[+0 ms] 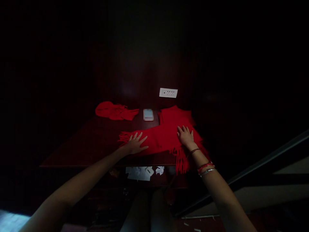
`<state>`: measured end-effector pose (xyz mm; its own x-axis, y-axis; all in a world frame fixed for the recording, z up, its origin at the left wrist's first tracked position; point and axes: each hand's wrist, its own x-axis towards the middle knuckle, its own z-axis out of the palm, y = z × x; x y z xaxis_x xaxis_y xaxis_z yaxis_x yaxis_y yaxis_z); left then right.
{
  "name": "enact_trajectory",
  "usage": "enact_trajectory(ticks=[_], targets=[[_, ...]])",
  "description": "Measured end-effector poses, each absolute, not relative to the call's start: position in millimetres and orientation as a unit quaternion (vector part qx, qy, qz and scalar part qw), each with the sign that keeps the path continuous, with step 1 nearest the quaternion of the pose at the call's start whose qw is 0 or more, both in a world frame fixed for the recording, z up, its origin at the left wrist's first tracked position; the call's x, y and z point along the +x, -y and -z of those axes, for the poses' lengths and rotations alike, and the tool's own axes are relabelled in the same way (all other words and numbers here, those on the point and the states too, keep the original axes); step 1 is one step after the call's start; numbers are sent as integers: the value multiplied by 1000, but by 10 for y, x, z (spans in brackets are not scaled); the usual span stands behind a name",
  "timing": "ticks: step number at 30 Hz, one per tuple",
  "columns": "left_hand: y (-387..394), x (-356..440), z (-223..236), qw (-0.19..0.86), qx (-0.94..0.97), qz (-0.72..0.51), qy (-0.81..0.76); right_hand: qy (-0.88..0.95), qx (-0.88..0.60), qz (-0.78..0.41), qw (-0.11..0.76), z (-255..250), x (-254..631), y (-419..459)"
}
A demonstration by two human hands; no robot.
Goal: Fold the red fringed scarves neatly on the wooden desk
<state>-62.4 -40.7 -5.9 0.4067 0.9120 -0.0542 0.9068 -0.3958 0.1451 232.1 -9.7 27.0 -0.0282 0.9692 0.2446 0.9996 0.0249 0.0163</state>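
A red fringed scarf (159,137) lies across the dark table, one tasselled end to the left and more fringe hanging over the front edge at right. My left hand (136,144) rests on the scarf near its left fringe, fingers spread flat. Toward the right part of the cloth, my right hand (186,136) lies palm down with its fingers apart. Further red cloth (177,112) is spread behind and under the scarf on that side. Neither hand grips the fabric.
At the table's (70,151) back left sits a bunched red cloth (113,110). A phone-like flat item (148,115), its face blurred, lies near the back middle. A white socket panel (168,92) is on the wall. White papers (138,173) lie below the table's front edge.
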Motion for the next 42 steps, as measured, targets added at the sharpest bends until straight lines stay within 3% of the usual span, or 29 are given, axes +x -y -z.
enact_trajectory(ticks=[9,17,25,34,42], targets=[[405,-642,94,69,827,-11,-558,700,-697,103,115,-528,2175,-78],[429,-629,104,43,830,-21,-555,695,-716,29,58,-565,2112,-415],[429,-631,150,27,830,-46,-556,657,-744,82,84,-591,2271,-518],[413,-644,203,11,833,-60,-550,657,-751,50,44,-519,2351,-665],[433,-655,188,12,839,-63,-540,679,-724,109,56,-768,2390,-660]])
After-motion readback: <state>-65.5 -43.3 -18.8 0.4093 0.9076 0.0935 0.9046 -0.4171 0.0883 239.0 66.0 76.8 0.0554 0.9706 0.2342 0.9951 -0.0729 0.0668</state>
